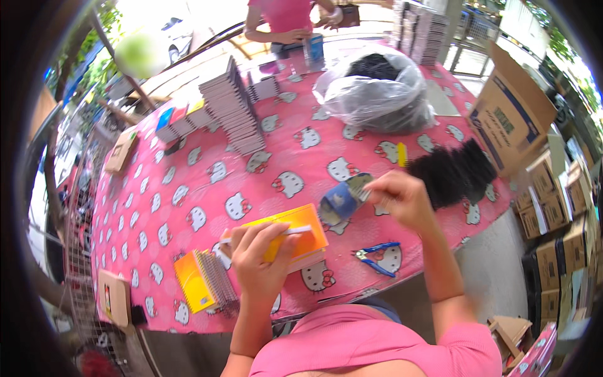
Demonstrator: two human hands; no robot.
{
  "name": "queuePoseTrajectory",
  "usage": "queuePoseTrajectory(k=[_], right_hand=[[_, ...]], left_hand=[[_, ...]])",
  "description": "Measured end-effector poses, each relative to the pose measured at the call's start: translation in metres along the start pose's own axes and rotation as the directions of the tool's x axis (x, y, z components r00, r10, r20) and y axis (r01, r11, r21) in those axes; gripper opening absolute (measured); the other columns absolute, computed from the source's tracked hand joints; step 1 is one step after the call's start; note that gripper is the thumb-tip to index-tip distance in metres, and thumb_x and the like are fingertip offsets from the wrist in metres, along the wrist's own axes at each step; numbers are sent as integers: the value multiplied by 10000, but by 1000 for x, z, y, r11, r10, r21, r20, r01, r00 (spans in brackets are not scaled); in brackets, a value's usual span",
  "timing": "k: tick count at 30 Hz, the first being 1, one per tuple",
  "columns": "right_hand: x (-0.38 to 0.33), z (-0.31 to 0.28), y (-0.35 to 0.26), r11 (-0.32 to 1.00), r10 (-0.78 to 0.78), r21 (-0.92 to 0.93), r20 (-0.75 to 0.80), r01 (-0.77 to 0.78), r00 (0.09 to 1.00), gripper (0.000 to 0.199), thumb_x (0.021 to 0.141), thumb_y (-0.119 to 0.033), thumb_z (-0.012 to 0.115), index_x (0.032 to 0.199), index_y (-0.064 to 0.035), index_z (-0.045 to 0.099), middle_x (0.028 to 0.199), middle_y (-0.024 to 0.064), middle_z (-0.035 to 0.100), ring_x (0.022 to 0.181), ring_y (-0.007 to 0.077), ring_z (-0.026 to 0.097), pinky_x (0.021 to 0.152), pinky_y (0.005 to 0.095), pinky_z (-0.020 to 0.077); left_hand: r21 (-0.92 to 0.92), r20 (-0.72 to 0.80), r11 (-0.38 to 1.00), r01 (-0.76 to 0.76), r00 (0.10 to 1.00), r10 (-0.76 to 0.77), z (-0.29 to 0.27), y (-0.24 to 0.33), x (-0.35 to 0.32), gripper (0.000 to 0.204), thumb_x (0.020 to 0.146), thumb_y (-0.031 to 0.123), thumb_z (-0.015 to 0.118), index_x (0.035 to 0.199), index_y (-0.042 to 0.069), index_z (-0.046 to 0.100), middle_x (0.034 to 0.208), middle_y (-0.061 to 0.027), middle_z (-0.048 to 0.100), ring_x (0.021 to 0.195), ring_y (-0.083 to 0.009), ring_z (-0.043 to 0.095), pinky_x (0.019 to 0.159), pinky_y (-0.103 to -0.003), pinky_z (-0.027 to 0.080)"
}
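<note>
Left hand (260,261) presses down on an orange notebook (295,235) lying on the pink surface (188,188), grip closed around a thin white stick (295,231). Right hand (402,198) pinches a silvery strip (358,185) beside a blue roll (339,204); blue-handled pliers (377,257) lie just beside the notebook.

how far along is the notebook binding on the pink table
Looks done: a yellow spiral-bound notebook lies by the table edge. In hand: the left hand presses an orange-covered notebook with a white strip, the right hand pinches something small. Seemingly left: a tall leaning stack of notebooks.

Pink short-sleeved top, bare forearms, perhaps a thin band at the left wrist (240,354).
</note>
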State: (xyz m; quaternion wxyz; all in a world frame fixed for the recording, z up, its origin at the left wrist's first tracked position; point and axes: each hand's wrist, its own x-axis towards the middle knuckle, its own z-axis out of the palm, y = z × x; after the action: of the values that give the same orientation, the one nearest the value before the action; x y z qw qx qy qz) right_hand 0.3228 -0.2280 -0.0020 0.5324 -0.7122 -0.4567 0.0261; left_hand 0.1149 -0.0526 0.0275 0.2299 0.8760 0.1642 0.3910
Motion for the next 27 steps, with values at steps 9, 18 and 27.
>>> queuePoseTrajectory(k=[9,18,27], right_hand=[[1,39,-59,988,-144,51,19,143,989,232,707,35,703,923,-41,669,875,78,626,736,155,612,630,276,485],[20,31,-61,956,116,182,485,-230,867,216,814,-38,658,1026,-37,619,833,83,598,656,142,569,599,268,458],[3,54,-77,901,-297,-247,251,357,921,185,845,-138,616,1005,-69,555,836,84,558,731,266,600,547,358,476]], left_hand=[[-50,-10,998,-27,1000,27,-1,-4,-5,161,705,135,771,838,66,711,809,-45,654,788,-214,533,721,-332,423],[-69,-33,997,-29,999,27,3,-3,-5,168,702,131,768,855,83,718,800,-26,653,791,-203,535,743,-325,408],[-13,-53,1000,19,998,-20,0,-3,-10,382,652,131,791,1001,93,640,841,-39,660,819,-208,559,813,-349,391]])
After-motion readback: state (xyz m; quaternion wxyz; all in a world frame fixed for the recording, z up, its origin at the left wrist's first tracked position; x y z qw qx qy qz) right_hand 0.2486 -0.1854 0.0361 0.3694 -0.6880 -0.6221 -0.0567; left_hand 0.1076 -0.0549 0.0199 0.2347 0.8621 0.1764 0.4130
